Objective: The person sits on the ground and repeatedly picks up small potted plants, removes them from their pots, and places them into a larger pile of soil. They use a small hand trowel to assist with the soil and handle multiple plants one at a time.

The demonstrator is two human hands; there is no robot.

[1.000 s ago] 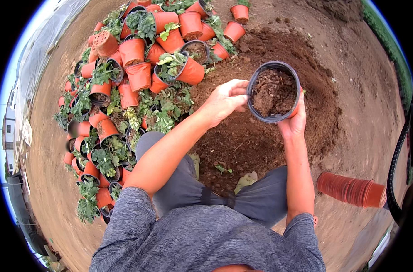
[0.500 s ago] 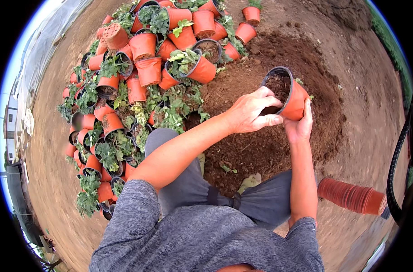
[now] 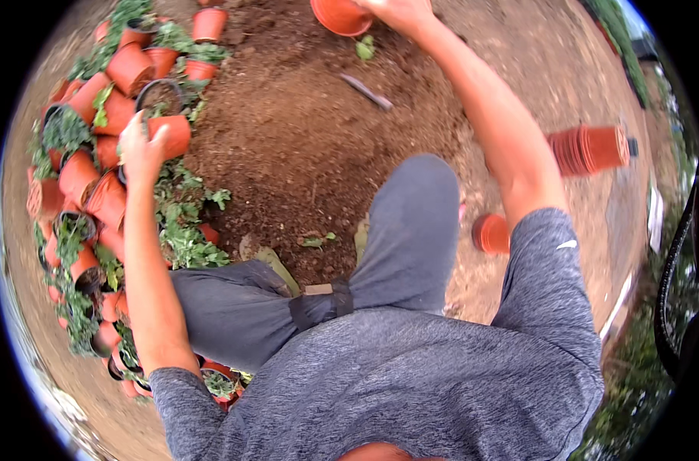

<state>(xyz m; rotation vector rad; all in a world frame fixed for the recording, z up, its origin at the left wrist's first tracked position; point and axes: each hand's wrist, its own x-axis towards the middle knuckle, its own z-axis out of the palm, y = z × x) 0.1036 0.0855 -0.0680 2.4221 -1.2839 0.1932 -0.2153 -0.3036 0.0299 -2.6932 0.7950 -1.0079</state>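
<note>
My left hand (image 3: pixel 140 154) is at the pile on the left, its thumb and fingers closed at the mouth of an orange plant pot (image 3: pixel 174 135) lying on its side. What is inside that pot is hidden by my hand. At the top edge, my right hand (image 3: pixel 399 11) grips another orange plant pot (image 3: pixel 342 17), which is partly cut off by the picture's rim. Small green leaves (image 3: pixel 365 48) show just below the pot in my right hand.
Several tumbled orange pots (image 3: pixel 107 196) with wilted green plants fill the left. Brown loose soil (image 3: pixel 288 154) spreads ahead of my knees, with a thin greyish tool or stick (image 3: pixel 366 91) on it. To the right lie stacked pots (image 3: pixel 588 150) and another orange pot (image 3: pixel 491 233).
My hands have parted: the left has left the soil-filled pot and reached the pile, the right has moved far forward with a pot. The view has swung right.
</note>
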